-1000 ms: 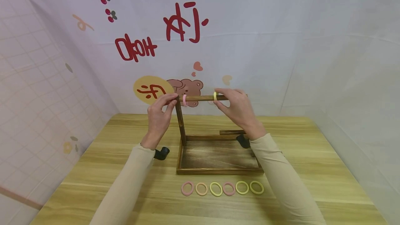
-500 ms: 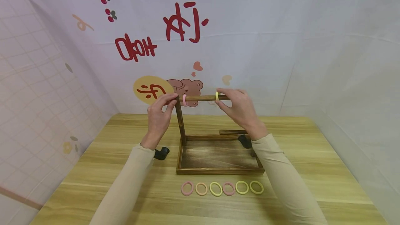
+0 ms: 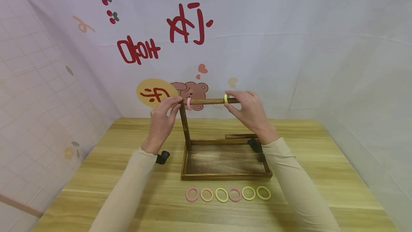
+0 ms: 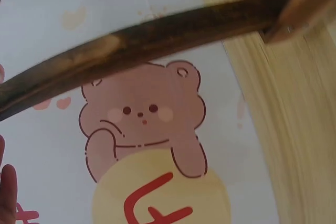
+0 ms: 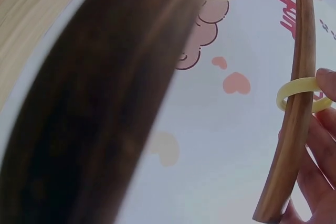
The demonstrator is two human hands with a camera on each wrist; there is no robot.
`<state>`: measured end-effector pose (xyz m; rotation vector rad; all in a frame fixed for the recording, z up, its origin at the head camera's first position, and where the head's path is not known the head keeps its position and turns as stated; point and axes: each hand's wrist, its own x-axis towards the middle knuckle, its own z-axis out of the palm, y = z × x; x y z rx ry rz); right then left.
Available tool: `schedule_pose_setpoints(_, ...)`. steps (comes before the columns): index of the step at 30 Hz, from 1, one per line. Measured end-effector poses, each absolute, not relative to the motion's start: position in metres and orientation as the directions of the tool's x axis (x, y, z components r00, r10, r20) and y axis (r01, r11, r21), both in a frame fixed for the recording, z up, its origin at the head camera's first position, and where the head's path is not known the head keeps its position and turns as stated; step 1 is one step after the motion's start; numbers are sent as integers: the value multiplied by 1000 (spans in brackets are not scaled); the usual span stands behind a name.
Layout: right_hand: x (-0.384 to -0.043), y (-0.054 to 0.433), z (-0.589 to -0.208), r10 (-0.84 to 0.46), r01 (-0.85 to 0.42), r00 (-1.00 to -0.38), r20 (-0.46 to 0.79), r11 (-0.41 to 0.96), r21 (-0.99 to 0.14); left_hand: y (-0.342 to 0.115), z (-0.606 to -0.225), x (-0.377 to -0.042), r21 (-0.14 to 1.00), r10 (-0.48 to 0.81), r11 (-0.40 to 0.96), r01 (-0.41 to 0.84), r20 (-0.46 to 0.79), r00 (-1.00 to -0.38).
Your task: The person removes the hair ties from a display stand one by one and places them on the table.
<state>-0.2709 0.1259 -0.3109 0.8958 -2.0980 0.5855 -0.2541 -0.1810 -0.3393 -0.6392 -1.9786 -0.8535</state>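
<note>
A dark wooden rack [image 3: 185, 128] has an upright post at its left and a round rod [image 3: 209, 101] extending rightward from the top. My left hand [image 3: 162, 117] pinches the post's top corner between thumb and fingers. Close to that corner a pink ring [image 3: 189, 104] hangs around the rod. Farther right, my right hand [image 3: 249, 108] pinches a yellow ring [image 5: 294, 88], which encircles the rod in the right wrist view. The rod's free end lies beyond the ring, beside the palm. In the left wrist view only fingertips [image 4: 8, 192] show at the edge.
Below the rod is the rack's shallow tray base [image 3: 225, 177]. A lower bar [image 3: 239, 136] shows behind the right forearm. Several pink, orange and yellow rings [image 3: 221, 195] lie in a row in front. A printed cloth [image 3: 257, 28] hangs behind the wooden table [image 3: 119, 142].
My right hand has slid the yellow ring a little to the right along the rod. The left hand keeps its grip on the corner, and the head view has shifted slightly.
</note>
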Motion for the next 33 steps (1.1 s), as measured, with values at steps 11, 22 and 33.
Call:
schedule_pose_setpoints(11, -273, 136, -314, -403, -759, -484, 777, 635, -143, -184, -341, -256, 180, 208, 693, 699, 878, -432)
schedule_pose_setpoints(22, -273, 145, -312, -396, -757, -510, 764, 629, -180, -183, -339, -256, 183, 210, 695, 696, 873, -440)
schedule_pose_setpoints(33, -273, 154, -313, -405, -759, -539, 739, 614, -218, -182, -342, -257, 298, 142, 635, 713, 862, -487)
